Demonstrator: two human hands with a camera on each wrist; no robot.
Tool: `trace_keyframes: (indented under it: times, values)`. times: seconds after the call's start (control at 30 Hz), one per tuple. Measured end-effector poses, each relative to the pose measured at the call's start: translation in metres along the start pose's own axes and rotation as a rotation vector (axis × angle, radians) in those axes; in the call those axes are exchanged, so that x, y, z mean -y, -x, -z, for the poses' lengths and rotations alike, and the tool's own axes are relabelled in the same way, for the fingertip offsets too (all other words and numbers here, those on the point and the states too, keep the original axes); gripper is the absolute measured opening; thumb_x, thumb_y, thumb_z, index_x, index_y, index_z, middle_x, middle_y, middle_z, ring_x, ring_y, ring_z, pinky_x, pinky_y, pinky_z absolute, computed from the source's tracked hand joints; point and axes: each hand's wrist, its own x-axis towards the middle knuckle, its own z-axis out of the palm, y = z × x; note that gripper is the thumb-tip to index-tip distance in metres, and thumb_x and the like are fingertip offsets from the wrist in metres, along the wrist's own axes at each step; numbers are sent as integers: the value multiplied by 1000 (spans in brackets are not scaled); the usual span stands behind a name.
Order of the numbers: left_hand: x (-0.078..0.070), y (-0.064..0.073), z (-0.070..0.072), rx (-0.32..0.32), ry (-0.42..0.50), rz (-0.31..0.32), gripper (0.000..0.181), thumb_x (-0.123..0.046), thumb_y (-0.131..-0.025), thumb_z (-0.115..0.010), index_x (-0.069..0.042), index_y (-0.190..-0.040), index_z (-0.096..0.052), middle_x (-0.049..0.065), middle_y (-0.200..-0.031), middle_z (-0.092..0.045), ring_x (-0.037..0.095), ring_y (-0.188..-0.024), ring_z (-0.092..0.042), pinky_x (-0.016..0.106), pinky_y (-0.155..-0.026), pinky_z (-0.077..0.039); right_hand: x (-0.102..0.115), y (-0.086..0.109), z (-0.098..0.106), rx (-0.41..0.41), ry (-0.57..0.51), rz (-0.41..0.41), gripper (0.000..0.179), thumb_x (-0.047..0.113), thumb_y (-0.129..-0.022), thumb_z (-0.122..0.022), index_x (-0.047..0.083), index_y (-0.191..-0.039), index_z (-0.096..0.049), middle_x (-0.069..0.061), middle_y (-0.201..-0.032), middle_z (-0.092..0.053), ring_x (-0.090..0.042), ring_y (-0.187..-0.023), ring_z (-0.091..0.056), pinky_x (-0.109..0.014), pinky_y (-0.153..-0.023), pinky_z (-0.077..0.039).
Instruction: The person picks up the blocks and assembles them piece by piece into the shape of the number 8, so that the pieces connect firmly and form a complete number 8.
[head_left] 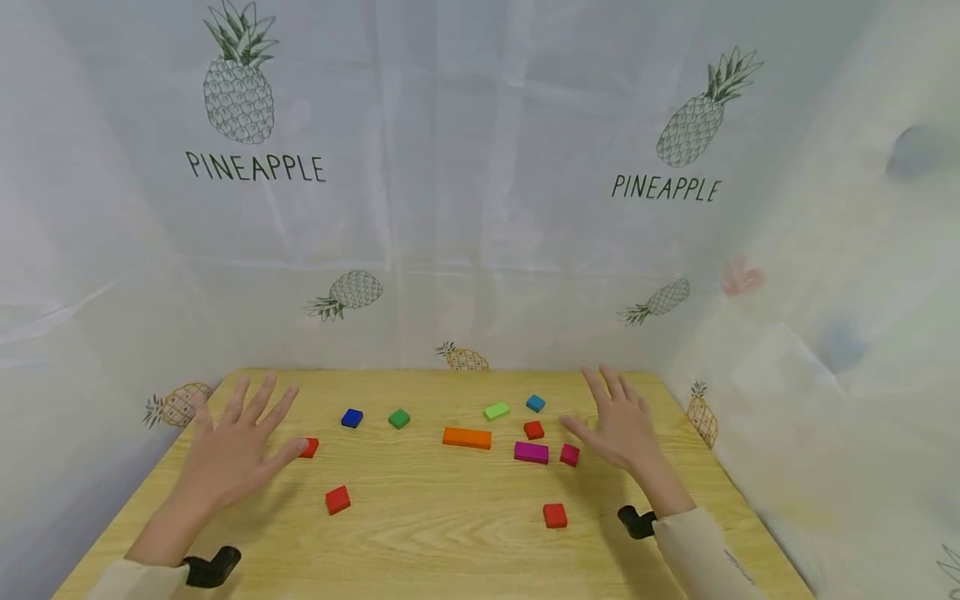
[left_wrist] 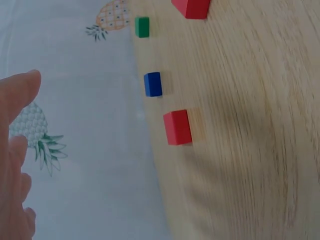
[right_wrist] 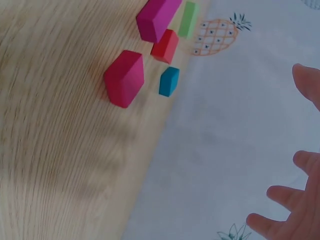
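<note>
My left hand (head_left: 231, 454) hovers over the left side of the wooden table with its fingers spread, holding nothing. Its thumb overlaps a red block (head_left: 310, 448) in the head view; another red block (head_left: 338, 500) lies nearer me. A blue block (left_wrist: 153, 84) and a green block (left_wrist: 142, 27) sit farther back. Over the right side, my right hand (head_left: 621, 427) is raised, fingers apart and nothing in its grasp. Closest to it is a pink block (right_wrist: 124, 79), beside a purple block (head_left: 531, 452), a red block (head_left: 533, 430) and a teal block (right_wrist: 169, 81).
An orange long block (head_left: 467, 438) and a light green block (head_left: 497, 411) lie mid-table toward the back. One more red block (head_left: 555, 516) is at the front right. A white pineapple-print curtain (head_left: 480, 208) borders the table's back and sides.
</note>
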Motion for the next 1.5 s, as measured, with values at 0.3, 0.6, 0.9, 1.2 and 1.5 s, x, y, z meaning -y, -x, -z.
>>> trace_keyframes:
  times: [0.3, 0.6, 0.9, 1.2, 1.5]
  values:
    - [-13, -1, -3, 32, 31, 4, 93, -63, -99, -63, -31, -172, -15, 13, -178, -11, 46, -162, -2, 77, -112, 21, 12, -10, -13, 19, -56, -2, 90, 58, -96, -70, 15, -167, -35, -24, -168, -35, -57, -147, -36, -83, -105, -35]
    - [-24, -1, -9, 36, 96, -8, 92, -61, -101, -62, -28, -173, -15, 14, -178, -13, 45, -162, -7, 79, -117, 10, 30, -21, -23, 44, -156, 23, 85, 48, -96, -75, 13, -165, -40, -22, -165, -40, -55, -144, -43, -79, -106, -37]
    - [-36, 0, -16, 63, 196, -8, 89, -56, -100, -66, -25, -172, -24, 18, -175, -23, 49, -159, -19, 84, -114, -9, 43, -28, -41, 127, -248, 39, 80, 44, -98, -76, 17, -164, -41, -18, -161, -45, -46, -140, -49, -71, -107, -43]
    - [-44, 3, -28, 89, 299, -4, 88, -56, -99, -68, -22, -170, -29, 20, -172, -28, 54, -153, -29, 83, -111, -22, 58, -34, -56, 201, -384, 58, 79, 38, -98, -78, 16, -164, -42, -16, -154, -51, -40, -131, -57, -62, -107, -49]
    - [-51, 8, -28, 109, 351, 19, 82, -53, -100, -70, -24, -168, -35, 20, -168, -37, 53, -143, -47, 73, -99, -46, 68, -35, -74, 219, -461, 63, 74, 32, -98, -79, 14, -161, -45, -17, -151, -52, -43, -126, -58, -60, -99, -52]
